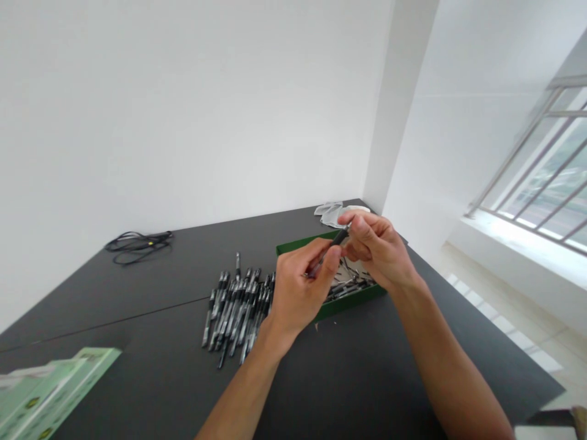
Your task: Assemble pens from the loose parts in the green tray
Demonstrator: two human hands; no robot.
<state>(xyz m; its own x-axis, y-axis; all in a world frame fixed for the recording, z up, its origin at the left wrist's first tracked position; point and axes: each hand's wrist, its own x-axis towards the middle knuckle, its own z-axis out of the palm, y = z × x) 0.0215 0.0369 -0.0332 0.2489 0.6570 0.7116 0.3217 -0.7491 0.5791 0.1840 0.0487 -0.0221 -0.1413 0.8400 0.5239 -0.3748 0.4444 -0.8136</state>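
Both my hands hold one black pen [338, 238] above a shallow green box [349, 302]. My left hand [298, 287] pinches the pen's lower end between thumb and fingers. My right hand [378, 247] grips its upper end with curled fingers. The green box holds several more pens and sits on the black table [160, 287]. A pile of black pens [236, 308] lies on the table just left of the box, below my left hand.
A coiled black cable [137, 244] lies at the table's far left. Light green cartons [50, 385] sit at the near left corner. Clear plastic bags [330, 212] lie behind the box. A white wall stands behind, a barred window [541, 165] to the right.
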